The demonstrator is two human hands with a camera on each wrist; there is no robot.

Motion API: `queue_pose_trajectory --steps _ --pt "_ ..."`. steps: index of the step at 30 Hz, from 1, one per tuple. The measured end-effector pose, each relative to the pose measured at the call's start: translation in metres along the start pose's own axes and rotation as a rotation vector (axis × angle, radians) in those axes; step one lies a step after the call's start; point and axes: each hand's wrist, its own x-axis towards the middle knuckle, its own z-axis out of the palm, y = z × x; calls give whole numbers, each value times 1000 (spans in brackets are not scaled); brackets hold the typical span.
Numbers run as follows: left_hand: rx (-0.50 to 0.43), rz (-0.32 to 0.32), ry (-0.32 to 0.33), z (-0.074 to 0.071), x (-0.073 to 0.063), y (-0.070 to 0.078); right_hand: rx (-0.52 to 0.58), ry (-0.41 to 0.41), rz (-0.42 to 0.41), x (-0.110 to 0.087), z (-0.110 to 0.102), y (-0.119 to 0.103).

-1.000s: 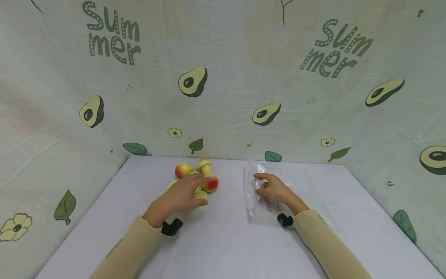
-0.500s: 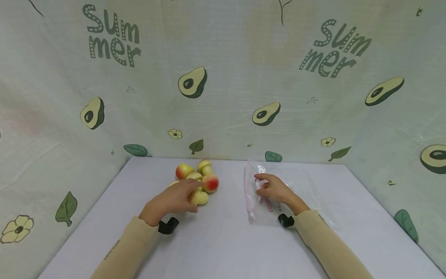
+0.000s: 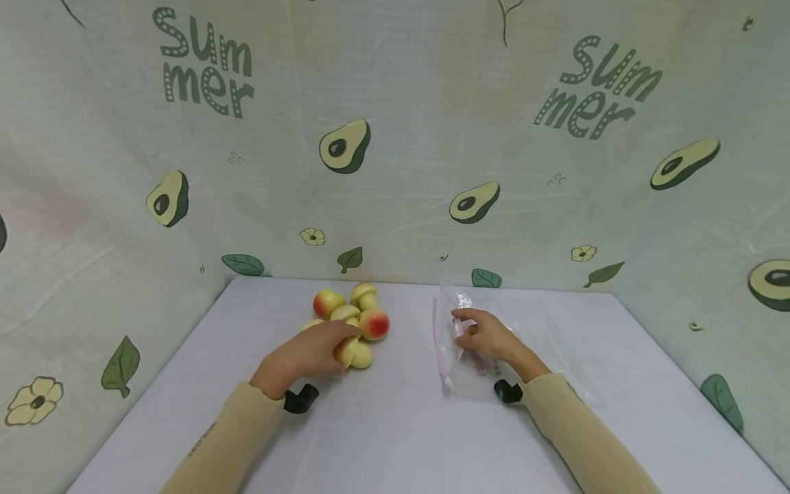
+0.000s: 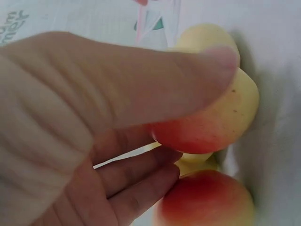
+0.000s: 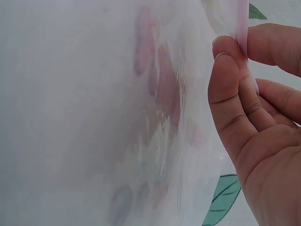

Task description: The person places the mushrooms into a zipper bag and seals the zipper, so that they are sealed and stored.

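My left hand is down at the pile on the left, thumb and fingers around a red-and-yellow fruit. In the left wrist view the thumb covers its upper side, and the fingertips disappear behind it. A pale yellow rounded piece lies against it; a second red-and-yellow fruit sits just below the fingers. On the right, my right hand pinches the pink-edged rim of a clear plastic zip bag between thumb and fingers. That rim is lifted from the table.
More yellow pieces are heaped behind my left hand: a mushroom, a pear and a round red-cheeked fruit. They lie on a white table. A patterned cloth encloses the back and sides.
My left hand has come back toward me and lower, its fingers closing around the front fruit. The right hand keeps its hold on the bag's rim.
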Motion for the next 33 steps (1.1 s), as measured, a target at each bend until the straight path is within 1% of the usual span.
queue_pose_trajectory --steps 6,10,13,18,23,27,33 --pt "-21 11 -24 6 4 0 -14 0 12 -1 0 -1" --pt "-88 33 -42 9 5 1 -18 3 8 -1 0 0" --pt "-120 42 -48 11 6 2 -18 0 -1 -1 1 1" --pt "-147 51 -41 15 7 4 -21 -2 -16 -1 1 0" --pt "-187 72 -47 19 8 6 -21 6 14 -1 1 -1" --pt "-211 69 -47 21 9 8 -15 4 10 -2 2 0" --pt "-269 72 -16 24 11 11 -6 3 3 0 3 -1"
